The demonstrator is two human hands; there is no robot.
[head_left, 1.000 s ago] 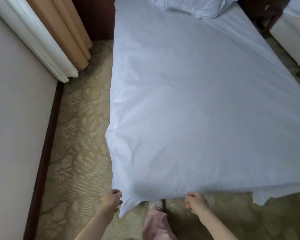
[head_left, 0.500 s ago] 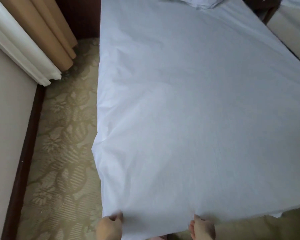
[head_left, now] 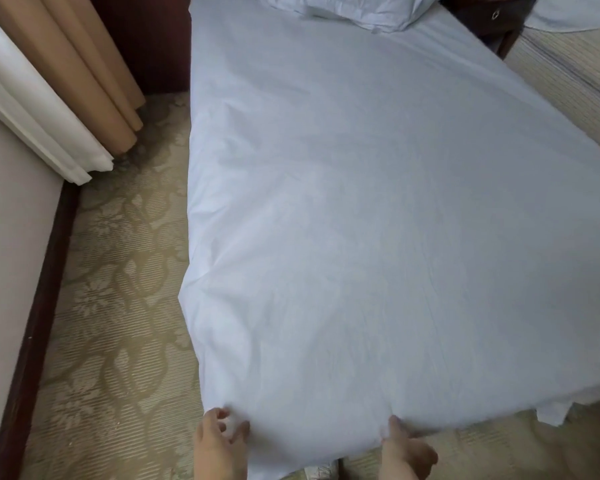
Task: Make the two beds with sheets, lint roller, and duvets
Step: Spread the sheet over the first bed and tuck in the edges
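The white sheet (head_left: 378, 237) fills the frame's centre. Its bottom edge is pinched in the curled fingers of the left hand (head_left: 220, 445) and right hand (head_left: 407, 452). A strip of carpet (head_left: 118, 306) lies open along its left edge, with a curtain (head_left: 84, 74) at upper left.

Open carpet strip (head_left: 118, 306) betw. bed (head_left: 361, 237) & wall (head_left: 11, 237) — curtains (head_left: 84, 81) at far end.
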